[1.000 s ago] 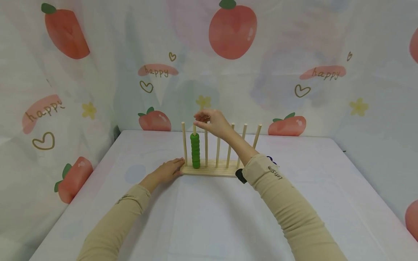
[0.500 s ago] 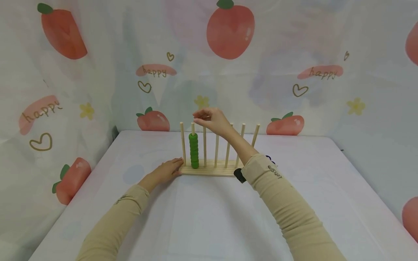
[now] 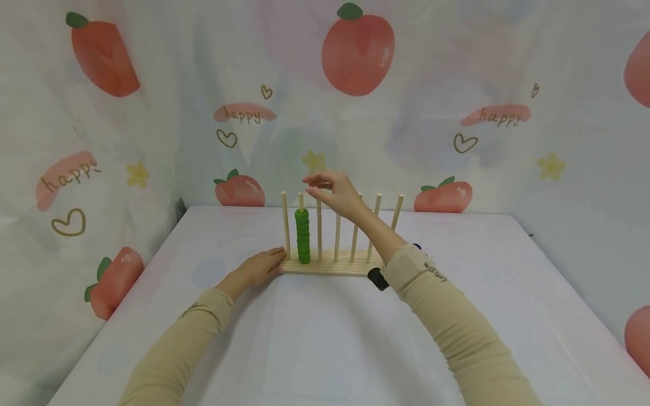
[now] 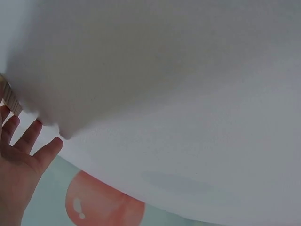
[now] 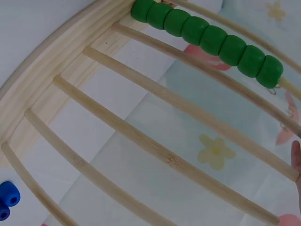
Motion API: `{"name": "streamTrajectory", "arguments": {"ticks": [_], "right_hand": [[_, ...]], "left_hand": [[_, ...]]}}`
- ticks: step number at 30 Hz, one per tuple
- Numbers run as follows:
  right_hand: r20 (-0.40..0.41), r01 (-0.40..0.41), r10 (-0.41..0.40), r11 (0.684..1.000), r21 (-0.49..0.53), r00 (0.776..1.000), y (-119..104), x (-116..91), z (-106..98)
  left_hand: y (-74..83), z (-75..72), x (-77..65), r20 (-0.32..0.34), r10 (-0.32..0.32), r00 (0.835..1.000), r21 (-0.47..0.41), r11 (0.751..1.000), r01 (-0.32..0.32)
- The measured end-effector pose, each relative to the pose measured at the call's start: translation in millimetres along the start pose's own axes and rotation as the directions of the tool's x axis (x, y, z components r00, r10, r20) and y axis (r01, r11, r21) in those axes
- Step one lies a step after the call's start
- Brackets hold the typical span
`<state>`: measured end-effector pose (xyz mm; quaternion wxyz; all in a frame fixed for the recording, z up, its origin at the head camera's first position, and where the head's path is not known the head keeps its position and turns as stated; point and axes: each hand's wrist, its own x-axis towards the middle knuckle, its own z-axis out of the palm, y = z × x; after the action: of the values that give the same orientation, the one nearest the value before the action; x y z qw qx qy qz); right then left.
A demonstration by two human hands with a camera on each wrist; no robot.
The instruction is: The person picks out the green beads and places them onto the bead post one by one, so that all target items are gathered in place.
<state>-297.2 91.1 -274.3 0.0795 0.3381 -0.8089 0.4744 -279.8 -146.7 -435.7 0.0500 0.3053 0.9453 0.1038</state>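
Observation:
A wooden peg rack [image 3: 325, 269] stands on the white table, with several upright pegs. Green beads [image 3: 303, 237] are stacked on its second peg from the left, and the peg's tip shows above them. My left hand [image 3: 261, 267] touches the left end of the base with fingers extended; in the left wrist view its fingers are spread near the base's end [image 4: 10, 99]. Over the peg tops hovers my right hand [image 3: 336, 193], thumb and fingers bent and apart, with nothing seen between them. Only a sliver of the right hand [image 5: 297, 160] enters the right wrist view.
Blue beads [image 5: 8, 195] lie on the table by the rack's right end, mostly hidden behind the right sleeve in the head view. A black object [image 3: 378, 278] sits beside that sleeve's cuff. A printed cloth wall [image 3: 355, 135] stands behind the table.
The right hand stays above the pegs, shifting slightly, its thumb and fingers a little farther apart. The left hand and the green bead stack hold their places; the head view tilts slightly.

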Motion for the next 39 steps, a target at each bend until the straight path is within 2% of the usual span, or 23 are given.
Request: {"name": "streamTrajectory", "arguments": {"ticks": [7,11,14,18,21,27,33,36,39], "right_hand": [[-0.002,0.078,-0.079,0.996,-0.047,0.997,-1,-22,-4],[-0.030,0.123,-0.125,0.991,-0.058,0.992,-1,-37,-8],[-0.052,0.156,-0.160,0.985,-0.075,0.986,-2,-49,-13],[-0.049,0.180,-0.186,0.979,-0.099,0.981,-2,-61,-19],[-0.046,0.193,-0.200,0.974,-0.121,0.979,-1,-70,-24],[-0.081,0.206,-0.222,0.963,-0.174,0.972,2,-92,-34],[-0.178,0.218,-0.247,0.961,-0.169,0.953,12,-110,-38],[-0.205,0.246,-0.276,0.956,-0.163,0.939,16,-118,-39],[-0.206,0.283,-0.321,0.940,-0.191,0.925,16,-127,-41]], "left_hand": [[-0.8,-1.2,0.4,-0.056,-0.013,0.998,0.064,0.998,0.017],[-5.9,-4.9,-5.3,-0.136,0.019,0.991,0.068,0.998,-0.009],[-7.6,-9.8,-10.1,-0.236,0.063,0.970,0.068,0.997,-0.048],[-6.6,-17.2,-15.6,-0.372,0.123,0.920,0.071,0.992,-0.104],[-3.1,-23.1,-20.0,-0.428,0.148,0.891,0.066,0.989,-0.133],[4.0,-30.6,-26.5,-0.485,0.176,0.857,0.062,0.984,-0.167],[12.9,-39.3,-27.5,-0.544,0.205,0.814,0.036,0.975,-0.221],[21.8,-45.7,-27.5,-0.551,0.213,0.807,0.028,0.971,-0.237],[35.1,-53.0,-29.5,-0.544,0.226,0.808,0.011,0.965,-0.263]]}}
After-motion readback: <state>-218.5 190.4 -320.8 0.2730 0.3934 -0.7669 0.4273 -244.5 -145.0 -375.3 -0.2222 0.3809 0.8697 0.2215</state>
